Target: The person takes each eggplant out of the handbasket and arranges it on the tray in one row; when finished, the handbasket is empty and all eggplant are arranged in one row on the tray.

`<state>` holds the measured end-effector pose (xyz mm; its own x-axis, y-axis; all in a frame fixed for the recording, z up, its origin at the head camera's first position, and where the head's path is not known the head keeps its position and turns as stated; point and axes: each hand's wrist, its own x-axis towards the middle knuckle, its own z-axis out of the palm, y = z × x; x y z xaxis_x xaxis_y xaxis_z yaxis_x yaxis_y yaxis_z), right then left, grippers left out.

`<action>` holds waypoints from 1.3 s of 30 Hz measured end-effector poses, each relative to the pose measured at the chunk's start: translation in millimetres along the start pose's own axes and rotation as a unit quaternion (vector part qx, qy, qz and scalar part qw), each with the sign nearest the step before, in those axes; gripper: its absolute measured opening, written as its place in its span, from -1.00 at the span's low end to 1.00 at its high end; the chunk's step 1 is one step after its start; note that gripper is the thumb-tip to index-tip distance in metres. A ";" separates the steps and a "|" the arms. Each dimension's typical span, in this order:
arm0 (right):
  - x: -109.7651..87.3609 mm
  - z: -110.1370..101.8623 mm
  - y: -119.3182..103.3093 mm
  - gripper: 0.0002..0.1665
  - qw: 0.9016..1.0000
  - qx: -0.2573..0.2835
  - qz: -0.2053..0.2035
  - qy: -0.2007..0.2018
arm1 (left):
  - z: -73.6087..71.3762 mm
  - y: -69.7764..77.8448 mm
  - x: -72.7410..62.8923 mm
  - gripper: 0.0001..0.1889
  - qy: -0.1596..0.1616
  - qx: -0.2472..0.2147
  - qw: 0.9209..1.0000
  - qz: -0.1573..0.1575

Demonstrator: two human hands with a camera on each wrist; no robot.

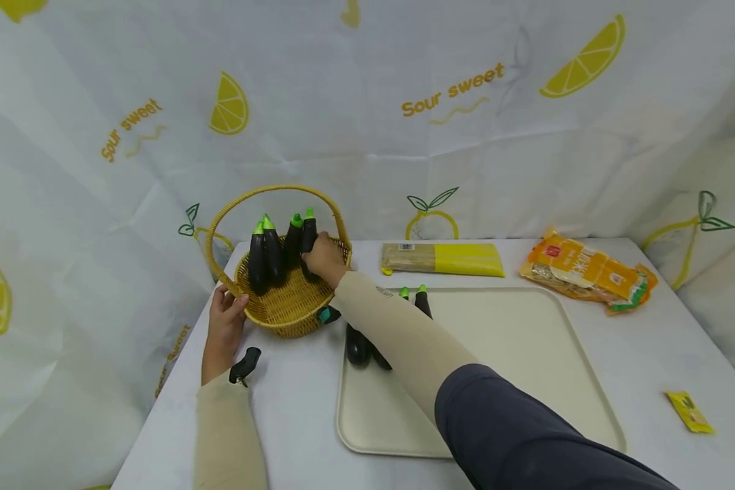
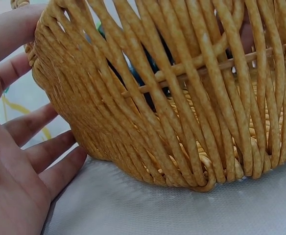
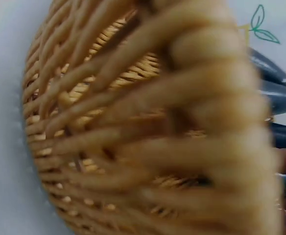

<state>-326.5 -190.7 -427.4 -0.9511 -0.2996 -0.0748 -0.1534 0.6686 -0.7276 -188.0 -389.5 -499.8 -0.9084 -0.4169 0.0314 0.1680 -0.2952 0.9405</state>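
Right hand [image 1: 324,260] clamps an eggplant [image 1: 309,235] inside the basket [image 1: 289,303], beside three others [image 1: 273,253]; the left hand [image 1: 225,318] grips the rim. Placing seems the step in hand; next likely calls for release, then the eggplants [image 1: 357,347] on the tray [image 1: 520,340].

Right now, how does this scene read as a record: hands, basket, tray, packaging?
Left hand: touching the side of the basket
Right hand: holding an eggplant, upright, in the basket
Basket: three other eggplants, green ends up
Tray: more eggplants, partly hidden by the right sleeve; count unclear
Packaging: yellow packet behind tray; orange bag and small sachet rightward
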 end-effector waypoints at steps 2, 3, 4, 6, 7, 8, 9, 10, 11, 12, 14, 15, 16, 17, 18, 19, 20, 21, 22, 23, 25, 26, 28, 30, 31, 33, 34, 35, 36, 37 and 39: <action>-1.8 -3.4 -0.8 -0.16 1.000 0.003 -0.005 0.004 | 0.7 1.7 -1.2 -0.58 0.002 0.002 1.000 0.000; -3.7 -5.7 -1.5 -0.15 1.000 0.000 -0.010 0.005 | 0.1 2.6 -1.3 -0.57 0.002 0.000 1.000 -0.001; -6.3 -7.8 -2.5 -0.15 1.000 -0.003 -0.017 0.006 | -0.1 4.3 -1.6 -0.56 0.002 -0.002 1.000 -0.004; -12.8 -12.9 -5.0 -0.16 0.999 -0.007 -0.029 0.010 | -0.5 8.6 -1.7 -0.56 0.001 -0.004 1.000 -0.009; -17.1 -16.0 -6.7 -0.18 0.999 -0.003 -0.033 0.011 | -1.0 10.5 -1.6 -0.55 0.001 -0.008 1.000 -0.011; -22.0 -19.4 -8.2 -0.21 0.999 0.001 -0.037 0.012 | -1.8 12.1 -1.2 -0.55 0.001 -0.007 1.000 -0.010; -27.7 -23.2 -9.6 -0.22 0.999 0.009 -0.039 0.013 | -2.8 13.3 -0.4 -0.55 0.001 -0.005 1.000 -0.010; -33.3 -26.9 -10.8 -0.24 0.999 0.018 -0.039 0.013 | -3.2 14.5 0.0 -0.55 0.000 -0.005 1.000 -0.008; -38.7 -30.9 -11.3 -0.25 0.999 0.028 -0.038 0.010 | -3.6 14.7 0.5 -0.56 0.001 -0.005 1.000 -0.005; -44.3 -34.9 -11.2 -0.25 0.999 0.039 -0.036 0.006 | -4.5 14.2 1.2 -0.56 0.000 -0.008 1.000 -0.003; -55.2 -43.1 -8.4 -0.24 0.997 0.058 -0.041 -0.005 | -5.6 12.3 2.3 -0.56 -0.001 -0.009 1.000 -0.001; -60.5 -47.3 -6.1 -0.23 0.997 0.065 -0.046 -0.012 | -5.7 11.0 2.6 -0.56 -0.002 -0.014 1.000 -0.001; -66.2 -51.8 -3.1 -0.22 0.996 0.071 -0.053 -0.019 | -5.4 9.6 2.7 -0.57 -0.003 -0.020 1.000 -0.001; -70.8 -56.0 1.1 -0.21 0.995 0.078 -0.061 -0.027 | -4.9 8.2 2.9 -0.56 -0.003 -0.024 1.000 -0.002; -75.4 -60.3 5.7 -0.21 0.994 0.083 -0.067 -0.033 | -4.4 6.8 3.1 -0.56 -0.004 -0.027 1.000 -0.004; -80.0 -64.8 10.8 -0.22 0.993 0.088 -0.072 -0.040 | -3.6 5.4 3.2 -0.57 -0.005 -0.031 0.999 -0.005; -84.3 -69.0 16.0 -0.22 0.992 0.092 -0.076 -0.046 | -2.8 4.3 3.2 -0.57 -0.005 -0.031 0.999 -0.006; -88.4 -73.4 21.2 -0.22 0.991 0.096 -0.077 -0.051 | -2.1 3.3 3.2 -0.57 -0.005 -0.029 1.000 -0.006; -92.2 -77.6 26.4 -0.23 0.991 0.099 -0.078 -0.056 | -1.4 2.6 3.3 -0.58 -0.005 -0.027 1.000 -0.006; -96.0 -81.9 31.2 -0.24 0.990 0.101 -0.078 -0.060 | -0.8 2.2 3.3 -0.57 -0.005 -0.026 1.000 -0.005; -104.1 -90.1 39.4 -0.26 0.990 0.103 -0.075 -0.065 | 0.1 2.0 3.4 -0.57 -0.004 -0.018 1.000 -0.001; -107.9 -93.7 43.3 -0.27 0.989 0.105 -0.074 -0.068 | 0.5 2.2 3.3 -0.57 -0.003 -0.015 1.000 0.000; -115.2 -99.8 51.7 -0.28 0.990 0.101 -0.070 -0.069 | 0.8 2.4 3.0 -0.56 -0.006 -0.017 1.000 0.000; -121.7 -104.1 61.9 -0.28 0.991 0.098 -0.064 -0.063 | 1.1 2.2 2.2 -0.55 -0.009 -0.016 1.000 -0.002; -124.6 -105.8 67.7 -0.28 0.991 0.100 -0.061 -0.061 | 1.3 1.8 1.6 -0.55 -0.011 -0.019 1.000 -0.002; -130.6 -109.0 80.7 -0.26 0.992 0.102 -0.055 -0.052 | 1.4 0.4 0.4 -0.55 -0.013 -0.024 1.000 -0.006; -132.9 -110.6 86.6 -0.25 0.992 0.107 -0.051 -0.049 | 1.4 0.7 0.4 -0.55 -0.011 -0.026 1.000 -0.007; -135.2 -112.4 92.9 -0.24 0.992 0.111 -0.047 -0.046 | 1.3 1.0 0.4 -0.55 -0.010 -0.026 1.000 -0.008; -137.8 -114.5 99.1 -0.24 0.991 0.115 -0.044 -0.043 | 1.3 1.2 0.5 -0.55 -0.008 -0.027 1.000 -0.009; -140.2 -116.7 105.5 -0.23 0.991 0.123 -0.039 -0.041 | 1.6 1.5 0.5 -0.55 -0.007 -0.027 1.000 -0.010; -145.4 -122.2 117.6 -0.21 0.990 0.135 -0.027 -0.035 | 2.5 2.1 0.8 -0.55 -0.005 -0.028 1.000 -0.013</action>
<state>-239.0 14.7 -418.8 -0.9212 -0.3824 -0.0715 -0.1169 0.4473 -0.8867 -189.4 -388.3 -497.0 -0.9162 -0.4005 0.0100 0.1646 -0.3537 0.9208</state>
